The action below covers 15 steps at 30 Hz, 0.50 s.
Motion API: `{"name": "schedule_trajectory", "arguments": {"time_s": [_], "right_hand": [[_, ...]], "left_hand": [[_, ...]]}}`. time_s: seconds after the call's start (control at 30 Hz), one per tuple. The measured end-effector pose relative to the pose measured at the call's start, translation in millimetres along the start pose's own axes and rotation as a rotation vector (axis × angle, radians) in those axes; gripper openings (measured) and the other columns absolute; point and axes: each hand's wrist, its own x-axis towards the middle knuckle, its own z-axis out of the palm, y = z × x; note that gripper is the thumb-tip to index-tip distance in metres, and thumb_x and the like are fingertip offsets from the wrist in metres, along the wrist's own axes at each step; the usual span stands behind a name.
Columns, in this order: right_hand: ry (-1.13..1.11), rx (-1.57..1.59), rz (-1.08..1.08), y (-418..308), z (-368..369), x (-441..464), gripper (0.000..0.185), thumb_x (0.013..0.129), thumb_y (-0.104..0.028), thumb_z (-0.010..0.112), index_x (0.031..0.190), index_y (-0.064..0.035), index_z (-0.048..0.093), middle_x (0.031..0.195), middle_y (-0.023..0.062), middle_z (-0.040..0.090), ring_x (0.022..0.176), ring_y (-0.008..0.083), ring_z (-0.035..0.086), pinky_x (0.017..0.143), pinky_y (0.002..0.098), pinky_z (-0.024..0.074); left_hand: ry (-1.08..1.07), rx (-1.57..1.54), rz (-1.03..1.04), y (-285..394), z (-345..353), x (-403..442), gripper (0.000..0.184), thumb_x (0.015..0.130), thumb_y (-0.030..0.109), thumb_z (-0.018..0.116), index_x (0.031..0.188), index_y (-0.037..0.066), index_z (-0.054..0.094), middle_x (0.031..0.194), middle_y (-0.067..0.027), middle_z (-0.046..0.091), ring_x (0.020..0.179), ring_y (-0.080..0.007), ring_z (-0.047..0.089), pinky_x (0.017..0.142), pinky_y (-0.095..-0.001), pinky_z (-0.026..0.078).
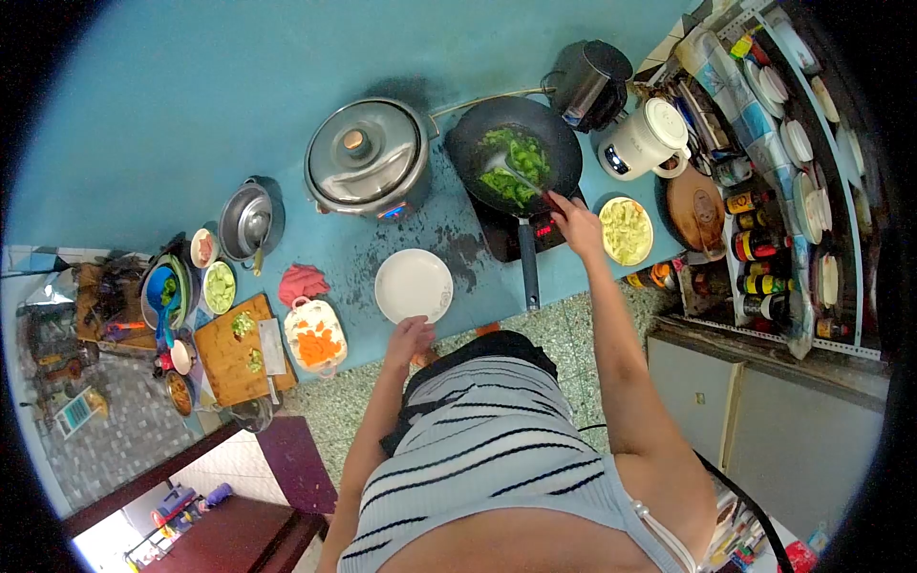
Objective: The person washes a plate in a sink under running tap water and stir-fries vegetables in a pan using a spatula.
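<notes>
Wok: a black wok (pixel 466 143) with a long handle sits on a cooker (pixel 499 246) showing red lights; chopped green vegetables (pixel 521 158) lie inside it.
Right hand: the right hand (pixel 576 229) is at the wok's lower-right rim, fingers wrapped around the handle of a spatula (pixel 519 176), its head among the greens.
Left hand: the left hand (pixel 411 337), below and left of the wok, has fingers close together at the near rim of a white plate (pixel 414 284); I cannot tell whether they grip it.
Pot: a lidded pot (pixel 368 158) stands left of the wok.
Bowl: a bowl (pixel 627 232) of pale green pieces sits near the wok, lower right.
</notes>
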Motion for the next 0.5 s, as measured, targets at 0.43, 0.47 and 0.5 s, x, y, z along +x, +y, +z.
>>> {"name": "schedule_trajectory", "arguments": {"time_s": [0.43,0.47,0.5], "right_hand": [[-0.028,0.188,0.240,3,-71,-60,0.028,0.076,-0.023,0.055,0.101,-0.0127,0.057,0.083,0.0160,0.059,0.075,0.0314,0.056,0.065,0.0394,0.0439],[-0.086,0.163,0.260,1,-71,-57,0.028,0.076,-0.023,0.054,0.101,-0.0131,0.057,0.082,0.0161,0.059,0.074,0.0320,0.056,0.065,0.0400,0.0439],[-0.085,0.162,0.261,1,-64,-53,0.028,0.076,-0.023,0.054,0.101,-0.0131,0.057,0.082,0.0161,0.059,0.074,0.0320,0.056,0.065,0.0400,0.0439]], "left_hand": [[-0.056,0.052,-0.004,12,9,6,0.030,0.081,0.025,0.047,0.104,0.005,0.050,0.093,-0.0076,0.058,0.077,-0.0146,0.056,0.065,-0.0236,0.042],[-0.047,0.064,-0.007,13,9,6,0.029,0.081,0.025,0.047,0.103,0.005,0.050,0.093,-0.0078,0.058,0.077,-0.0149,0.057,0.065,-0.0236,0.042],[-0.038,0.075,-0.011,12,10,7,0.029,0.081,0.024,0.047,0.103,0.005,0.051,0.093,-0.0080,0.058,0.078,-0.0152,0.057,0.065,-0.0236,0.042]]}}
